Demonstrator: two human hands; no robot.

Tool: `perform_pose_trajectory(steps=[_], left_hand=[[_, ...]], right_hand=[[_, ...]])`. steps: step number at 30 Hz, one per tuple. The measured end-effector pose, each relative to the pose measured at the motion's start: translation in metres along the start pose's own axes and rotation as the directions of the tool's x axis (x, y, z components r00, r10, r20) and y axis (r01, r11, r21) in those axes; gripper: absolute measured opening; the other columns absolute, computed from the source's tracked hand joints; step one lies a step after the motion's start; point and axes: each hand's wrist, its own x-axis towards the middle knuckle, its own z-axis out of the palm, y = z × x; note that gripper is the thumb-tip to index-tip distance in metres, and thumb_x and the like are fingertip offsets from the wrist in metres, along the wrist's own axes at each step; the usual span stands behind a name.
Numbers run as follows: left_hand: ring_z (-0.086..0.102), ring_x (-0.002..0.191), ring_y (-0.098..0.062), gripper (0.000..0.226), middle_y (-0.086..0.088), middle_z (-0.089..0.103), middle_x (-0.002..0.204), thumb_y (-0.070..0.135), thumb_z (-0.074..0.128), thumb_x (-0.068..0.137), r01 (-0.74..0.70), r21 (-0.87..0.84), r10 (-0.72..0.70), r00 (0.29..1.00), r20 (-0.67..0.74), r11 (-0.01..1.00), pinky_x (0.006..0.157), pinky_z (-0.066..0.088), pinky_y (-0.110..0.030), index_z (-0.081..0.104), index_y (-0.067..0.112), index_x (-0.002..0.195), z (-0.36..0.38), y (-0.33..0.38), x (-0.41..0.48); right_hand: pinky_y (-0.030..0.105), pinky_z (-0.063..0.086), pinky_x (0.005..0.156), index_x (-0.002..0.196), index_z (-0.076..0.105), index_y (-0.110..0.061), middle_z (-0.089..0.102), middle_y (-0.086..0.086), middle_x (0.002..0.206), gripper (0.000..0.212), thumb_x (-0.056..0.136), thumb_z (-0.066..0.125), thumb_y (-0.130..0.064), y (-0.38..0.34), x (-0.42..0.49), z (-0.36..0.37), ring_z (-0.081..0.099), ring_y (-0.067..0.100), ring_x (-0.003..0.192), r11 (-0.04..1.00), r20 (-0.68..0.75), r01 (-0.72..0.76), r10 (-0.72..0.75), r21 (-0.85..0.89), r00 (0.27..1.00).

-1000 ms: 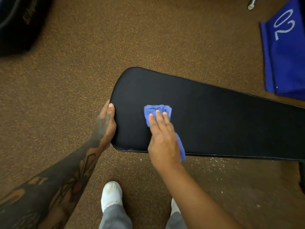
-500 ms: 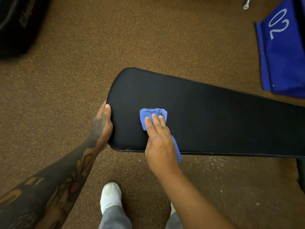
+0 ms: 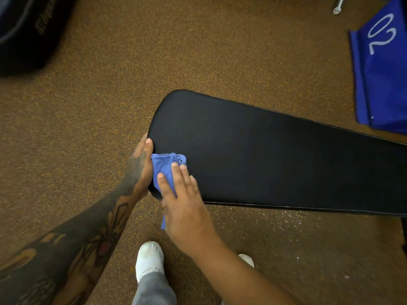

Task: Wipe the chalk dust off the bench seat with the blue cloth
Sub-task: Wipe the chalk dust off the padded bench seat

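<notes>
I see the speckled brown floor [image 3: 198,51] filling the view, with a black bench seat [image 3: 275,155] running from centre to the right edge. At far right lies a blue panel marked "02" [image 3: 387,69]; at far left, a dark blurred object [image 3: 24,34]. My left hand [image 3: 138,168] wraps around the seat's rounded left end — clasping its edge. My right hand [image 3: 185,205] lies flat, fingers spread, pressing the blue cloth [image 3: 165,166] onto the seat's near-left corner, just beside the left hand. White specks [image 3: 286,219] dot the floor near the seat.
</notes>
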Motion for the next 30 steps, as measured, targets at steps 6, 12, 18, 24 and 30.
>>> perform_pose_trajectory(steps=[6, 12, 18, 24, 30], left_hand=[[0.051, 0.134, -0.010, 0.071, 0.006, 0.055, 0.146, 0.071, 0.039, 0.083, 0.022, -0.002, -0.022, 0.999, 0.032, 1.000, 0.118, 0.035, -0.044, 0.050, 0.033, 0.142, -0.002, -0.006, 0.006], [0.058, 0.111, 0.007, 0.035, 0.010, 0.060, 0.131, 0.028, 0.029, 0.109, -0.064, 0.040, 0.063, 0.997, 0.033, 0.997, 0.101, 0.040, -0.010, 0.053, 0.025, 0.135, 0.001, 0.002, -0.001], [0.057, 0.124, -0.011, 0.040, 0.002, 0.061, 0.134, 0.034, 0.030, 0.109, -0.068, 0.017, 0.067, 0.997, 0.028, 0.998, 0.101, 0.043, -0.019, 0.053, 0.021, 0.139, 0.002, -0.004, 0.004], [0.052, 0.130, -0.012, 0.043, 0.010, 0.055, 0.140, 0.050, 0.028, 0.102, -0.083, 0.054, 0.078, 0.994, 0.074, 0.995, 0.114, 0.040, -0.044, 0.050, 0.041, 0.137, -0.002, -0.001, 0.003], [0.051, 0.129, -0.012, 0.044, 0.009, 0.055, 0.140, 0.046, 0.028, 0.104, -0.078, 0.079, 0.074, 0.996, 0.049, 0.994, 0.114, 0.039, -0.044, 0.046, 0.037, 0.143, 0.000, 0.002, -0.001]], right_hand=[[0.045, 0.022, 0.118, 0.148, 0.031, -0.009, 0.024, 0.022, 0.157, 0.049, 0.101, 0.038, -0.024, 0.014, 0.004, -0.001, 0.021, 0.035, 0.147, 0.989, -0.075, -0.116, 0.109, -0.092, 0.991], [0.048, 0.021, 0.118, 0.148, 0.033, -0.005, 0.020, 0.025, 0.157, 0.060, 0.089, 0.044, -0.008, -0.012, 0.017, 0.009, 0.015, 0.038, 0.147, 0.971, -0.142, -0.237, 0.236, 0.013, 0.961], [0.050, 0.024, 0.117, 0.141, 0.046, -0.007, 0.030, 0.025, 0.154, 0.053, 0.088, 0.039, -0.005, 0.005, 0.024, 0.001, 0.023, 0.041, 0.145, 0.986, -0.149, -0.164, 0.163, 0.004, 0.975], [0.057, 0.039, 0.107, 0.133, 0.054, 0.002, 0.037, 0.029, 0.148, 0.048, 0.086, 0.055, 0.010, 0.063, 0.046, -0.022, 0.033, 0.045, 0.139, 0.906, -0.334, -0.420, 0.410, 0.044, 0.849], [0.051, 0.036, 0.111, 0.140, 0.047, -0.004, 0.029, 0.020, 0.156, 0.045, 0.096, 0.046, 0.003, 0.075, 0.064, -0.032, 0.020, 0.037, 0.147, 0.828, -0.342, -0.538, 0.556, 0.155, 0.758]])
